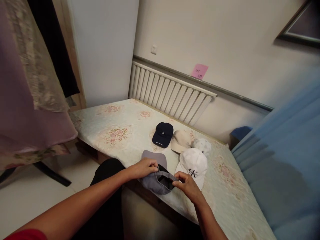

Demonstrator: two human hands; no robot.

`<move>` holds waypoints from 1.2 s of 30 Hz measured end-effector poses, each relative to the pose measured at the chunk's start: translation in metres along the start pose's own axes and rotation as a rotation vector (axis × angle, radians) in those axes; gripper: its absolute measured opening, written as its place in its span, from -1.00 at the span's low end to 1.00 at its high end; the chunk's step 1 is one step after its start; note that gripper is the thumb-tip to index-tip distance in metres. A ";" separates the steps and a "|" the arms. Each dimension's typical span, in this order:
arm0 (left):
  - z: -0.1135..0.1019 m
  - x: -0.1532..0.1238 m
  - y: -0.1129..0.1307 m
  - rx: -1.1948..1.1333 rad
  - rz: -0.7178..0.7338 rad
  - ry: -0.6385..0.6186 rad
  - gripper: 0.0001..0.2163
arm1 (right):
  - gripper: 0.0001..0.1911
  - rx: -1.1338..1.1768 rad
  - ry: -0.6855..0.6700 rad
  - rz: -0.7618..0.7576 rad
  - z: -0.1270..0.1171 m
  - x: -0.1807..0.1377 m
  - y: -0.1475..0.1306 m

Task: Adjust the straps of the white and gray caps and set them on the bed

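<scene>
A grey baseball cap [156, 184] is held between my two hands at the near edge of the bed, its brim pointing away and its dark inside partly showing. My left hand [145, 167] pinches the cap's rim on the left. On the right, my right hand [186, 185] grips the strap end between thumb and fingers. Just beyond lie a white cap with black CK letters [193, 163], a beige cap [182, 140], a navy cap [163, 133] and a pale patterned cap [203, 145], partly hidden behind the white one.
The caps rest on a floral-covered bed [130, 123]. A white radiator [165, 91] runs along the wall behind it. Blue curtain [287, 160] hangs at the right, clothes [37, 66] at the left. A pink note [200, 71] is above the radiator.
</scene>
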State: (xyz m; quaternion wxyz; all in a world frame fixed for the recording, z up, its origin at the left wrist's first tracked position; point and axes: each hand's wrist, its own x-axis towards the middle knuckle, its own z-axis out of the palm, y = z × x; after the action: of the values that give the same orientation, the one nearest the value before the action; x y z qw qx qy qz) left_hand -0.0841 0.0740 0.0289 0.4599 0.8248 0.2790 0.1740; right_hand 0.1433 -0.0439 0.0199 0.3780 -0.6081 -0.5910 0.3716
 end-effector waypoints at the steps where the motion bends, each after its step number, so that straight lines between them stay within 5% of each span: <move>1: 0.001 0.000 -0.001 -0.005 -0.003 0.008 -0.88 | -0.91 0.014 0.012 0.003 0.001 0.001 0.000; 9: 0.011 0.003 -0.009 -0.210 -0.023 0.052 -0.88 | -0.82 0.301 0.044 -0.002 0.018 0.004 -0.019; 24: 0.028 0.000 -0.011 -0.335 0.064 0.063 -0.89 | -0.92 0.347 0.143 0.064 0.059 0.029 -0.025; 30: 0.033 -0.002 -0.010 -0.114 0.054 0.120 -0.81 | -0.85 0.470 0.212 0.105 0.065 0.026 -0.023; 36: 0.041 -0.012 -0.007 0.297 0.234 0.407 -0.80 | -0.76 0.662 0.300 0.144 0.074 0.026 -0.018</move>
State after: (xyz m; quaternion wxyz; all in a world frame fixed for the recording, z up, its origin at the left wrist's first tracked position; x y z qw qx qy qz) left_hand -0.0736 0.0419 0.0009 0.2452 0.8580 0.2910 0.3450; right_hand 0.0697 -0.0160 0.0039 0.6096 -0.5407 -0.3324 0.4749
